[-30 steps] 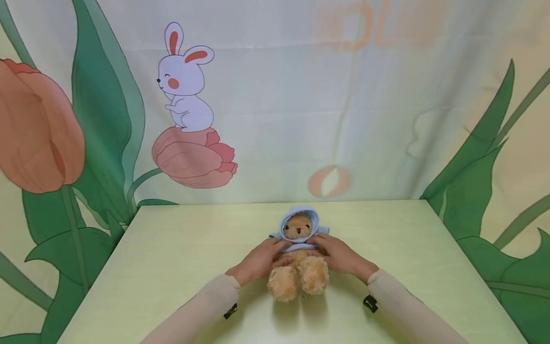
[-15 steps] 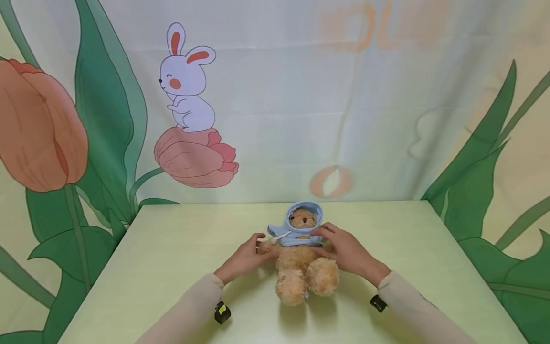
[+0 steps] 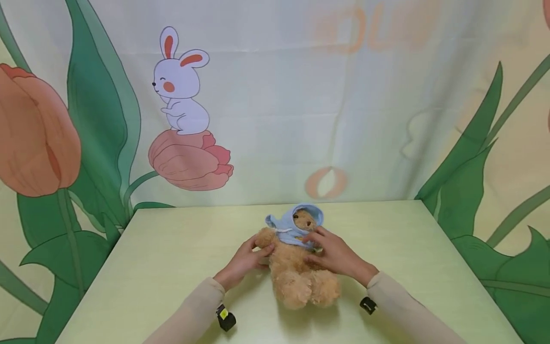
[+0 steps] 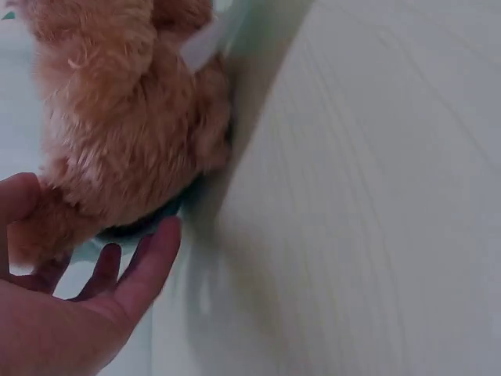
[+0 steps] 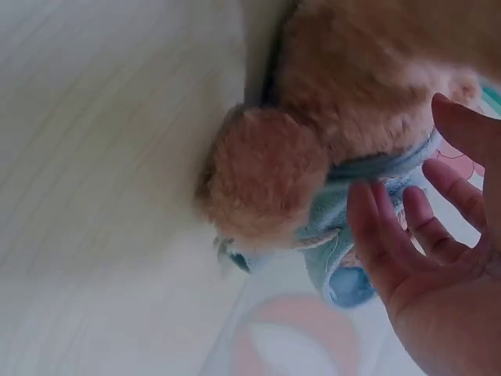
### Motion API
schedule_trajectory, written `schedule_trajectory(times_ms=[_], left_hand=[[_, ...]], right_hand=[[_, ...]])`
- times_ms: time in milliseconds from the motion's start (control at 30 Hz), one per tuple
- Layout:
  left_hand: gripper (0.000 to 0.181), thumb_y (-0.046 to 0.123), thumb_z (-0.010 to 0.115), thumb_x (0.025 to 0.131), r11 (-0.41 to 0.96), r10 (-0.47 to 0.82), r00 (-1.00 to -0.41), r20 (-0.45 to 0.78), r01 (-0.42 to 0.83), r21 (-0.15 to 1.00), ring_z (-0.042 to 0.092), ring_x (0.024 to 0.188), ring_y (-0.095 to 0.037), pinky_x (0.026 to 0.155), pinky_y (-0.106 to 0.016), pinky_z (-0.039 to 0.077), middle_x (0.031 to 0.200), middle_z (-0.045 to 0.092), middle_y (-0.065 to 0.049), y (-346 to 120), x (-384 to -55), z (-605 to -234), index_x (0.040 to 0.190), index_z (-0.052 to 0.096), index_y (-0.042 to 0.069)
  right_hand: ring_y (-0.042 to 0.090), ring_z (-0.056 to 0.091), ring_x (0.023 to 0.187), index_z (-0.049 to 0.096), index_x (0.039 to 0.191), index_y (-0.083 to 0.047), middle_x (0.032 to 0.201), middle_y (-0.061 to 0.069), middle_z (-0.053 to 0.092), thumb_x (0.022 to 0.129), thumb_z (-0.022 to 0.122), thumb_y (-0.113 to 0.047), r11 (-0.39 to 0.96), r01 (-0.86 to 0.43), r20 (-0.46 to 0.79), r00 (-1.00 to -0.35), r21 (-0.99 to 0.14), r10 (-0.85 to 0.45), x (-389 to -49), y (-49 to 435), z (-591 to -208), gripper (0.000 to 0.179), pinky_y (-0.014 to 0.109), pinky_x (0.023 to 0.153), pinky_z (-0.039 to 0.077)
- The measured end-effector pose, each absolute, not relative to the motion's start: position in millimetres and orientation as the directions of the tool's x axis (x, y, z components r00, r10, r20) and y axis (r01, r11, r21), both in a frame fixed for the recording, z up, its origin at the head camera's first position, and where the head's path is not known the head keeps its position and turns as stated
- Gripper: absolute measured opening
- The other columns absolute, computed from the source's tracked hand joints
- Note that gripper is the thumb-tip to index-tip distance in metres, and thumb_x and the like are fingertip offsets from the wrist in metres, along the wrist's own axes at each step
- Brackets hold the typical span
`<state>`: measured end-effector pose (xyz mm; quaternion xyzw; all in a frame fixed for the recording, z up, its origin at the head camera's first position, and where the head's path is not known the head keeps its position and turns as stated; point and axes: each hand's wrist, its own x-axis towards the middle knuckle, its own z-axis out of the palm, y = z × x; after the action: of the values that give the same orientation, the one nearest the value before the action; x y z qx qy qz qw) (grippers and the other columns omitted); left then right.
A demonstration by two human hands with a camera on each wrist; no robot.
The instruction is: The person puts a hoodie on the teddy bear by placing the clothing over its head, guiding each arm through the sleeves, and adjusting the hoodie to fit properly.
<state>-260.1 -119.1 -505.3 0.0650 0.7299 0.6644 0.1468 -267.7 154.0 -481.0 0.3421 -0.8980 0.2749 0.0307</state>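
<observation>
Passage over pale-green flat tabletop (image 3: 167, 253), outside left hand (image 3: 244, 262) and right hand (image 3: 337, 251). Between these 2, tan furry plush bear (image 3: 289, 260) in light-blue cloth hoodie (image 3: 288, 238) blocks way. Printed fabric backdrop (image 3: 275, 148) bars far side. Gap under bear hard to judge.

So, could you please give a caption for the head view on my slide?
Teddy in blue hoodie between left fingers and right fingers, rabbit backdrop behind.

From my head view, the right hand (image 3: 337, 251) hides the bear's (image 3: 288, 263) arm on that side. The emblem (image 3: 299, 238) on its hoodie (image 3: 285, 223) is too small for me to read. Above the bear, I get only blurred lettering (image 3: 360, 31); below it, the surface (image 3: 129, 296) runs out of frame. Both wrist views cut the bear off.
</observation>
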Motion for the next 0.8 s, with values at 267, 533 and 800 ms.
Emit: schedule_trajectory(times_ms=[267, 533, 800], left_hand=[[0.065, 0.039, 0.057, 0.099, 0.072, 0.378, -0.915, -0.144, -0.126, 0.989, 0.052, 0.128, -0.036, 0.086, -0.054, 0.056, 0.151, 0.035, -0.020, -117.5, -252.7, -494.9, 0.154, 0.027, 0.020], [0.055, 0.031, 0.064, 0.096, 0.062, 0.207, -0.973, -0.107, -0.096, 0.993, 0.063, 0.111, -0.024, 0.078, -0.040, 0.059, 0.139, 0.052, -0.019, -114.7, -252.7, -485.5, 0.143, 0.043, 0.013], [0.047, 0.009, 0.050, 0.095, 0.041, 0.174, -0.980, -0.098, -0.092, 0.995, 0.058, 0.122, -0.025, 0.100, -0.039, 0.049, 0.142, 0.054, -0.018, -118.7, -256.3, -489.0, 0.140, 0.050, -0.002]], right_hand=[[0.022, 0.067, 0.096, 0.059, 0.125, -0.014, 0.122, 0.005, 0.058, 0.091, 0.069, -0.032, 0.557, -0.550, 0.220, -0.805, -0.622, -0.551, -271.1, 139.9, -480.2, 0.040, 0.022, 0.076, 0.056], [0.026, 0.062, 0.105, 0.054, 0.129, -0.009, 0.126, 0.010, 0.051, 0.089, 0.073, -0.022, 0.519, -0.493, 0.229, -0.841, -0.699, -0.491, -268.0, 125.0, -480.9, 0.046, 0.023, 0.078, 0.057], [0.027, 0.064, 0.105, 0.052, 0.130, -0.011, 0.123, 0.010, 0.054, 0.091, 0.072, -0.020, 0.505, -0.439, 0.245, -0.881, -0.743, -0.404, -272.9, 123.8, -488.3, 0.045, 0.024, 0.076, 0.056]])
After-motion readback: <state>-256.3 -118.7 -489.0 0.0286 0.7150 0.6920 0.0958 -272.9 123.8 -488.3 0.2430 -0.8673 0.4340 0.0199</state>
